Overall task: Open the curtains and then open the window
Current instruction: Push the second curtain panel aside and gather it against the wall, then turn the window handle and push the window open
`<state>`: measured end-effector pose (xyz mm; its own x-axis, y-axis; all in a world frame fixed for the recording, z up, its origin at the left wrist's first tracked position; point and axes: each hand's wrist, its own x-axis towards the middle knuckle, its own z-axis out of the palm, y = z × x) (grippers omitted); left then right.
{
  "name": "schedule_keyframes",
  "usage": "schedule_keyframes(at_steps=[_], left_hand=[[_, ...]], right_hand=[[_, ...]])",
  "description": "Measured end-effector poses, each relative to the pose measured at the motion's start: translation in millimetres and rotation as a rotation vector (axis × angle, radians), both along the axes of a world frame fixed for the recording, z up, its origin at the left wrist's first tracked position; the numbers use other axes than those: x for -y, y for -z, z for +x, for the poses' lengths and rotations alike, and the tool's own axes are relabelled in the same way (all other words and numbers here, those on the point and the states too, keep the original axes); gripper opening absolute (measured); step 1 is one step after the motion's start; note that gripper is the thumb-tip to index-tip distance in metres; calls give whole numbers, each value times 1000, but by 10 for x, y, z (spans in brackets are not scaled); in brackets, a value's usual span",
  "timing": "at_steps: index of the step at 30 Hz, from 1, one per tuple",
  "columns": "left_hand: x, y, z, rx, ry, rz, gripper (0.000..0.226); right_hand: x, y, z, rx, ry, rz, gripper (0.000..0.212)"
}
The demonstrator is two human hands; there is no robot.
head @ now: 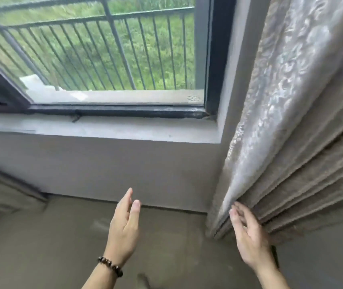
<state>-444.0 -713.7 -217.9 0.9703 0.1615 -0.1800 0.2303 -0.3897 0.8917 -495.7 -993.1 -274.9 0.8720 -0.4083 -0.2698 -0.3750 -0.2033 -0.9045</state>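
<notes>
A grey-beige patterned curtain (291, 126) hangs bunched in folds at the right, beside the window (112, 59). The window has a dark frame (116, 111) and its glass pane looks shut. My right hand (249, 236) is low at the right, fingers spread, fingertips touching the curtain's leading edge. My left hand (124, 226) is in mid-air in front of the wall below the sill, fingers extended and holding nothing; a beaded bracelet (110, 265) is on its wrist. A second curtain (6, 192) shows as a dim strip at the far left.
A grey concrete sill (104, 130) runs under the window, with a bare grey wall (104, 170) beneath and a concrete floor (51, 247). Outside are a dark metal railing (112, 30), a ledge with white scraps (39, 86) and green grass.
</notes>
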Motion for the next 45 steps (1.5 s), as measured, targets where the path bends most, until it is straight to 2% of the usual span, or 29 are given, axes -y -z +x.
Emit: schedule_keyframes(at_steps=[3,8,11,16,22,28,36,41,45], left_hand=[[-775,130,19,-21,-69,-57,46],[-2201,276,78,-63,-204,-137,44],[-2944,307,78,-73,-308,-142,46],[-3918,208,244,-103,-437,-160,47],[-4781,270,863,-84,-541,-136,48],[-5698,246,1767,-105,-557,-75,48],[-6719,-265,2917,-9,-570,-49,51],[-7225,-280,3455,15,-468,-62,51],[-7771,-175,4033,60,-282,-85,51]], right_hand=[[-667,-99,243,34,-27,-27,33],[-2074,-60,639,7,-129,-3,25],[-2831,-117,922,-7,-251,4,37],[-3806,-303,1418,21,-373,-16,46],[-4711,-270,2229,71,-435,7,50],[-5790,-147,3322,83,-487,70,50],[-7010,-529,4566,155,-612,100,48],[-7489,-660,4982,187,-552,63,46],[-7891,-644,5169,252,-394,41,47]])
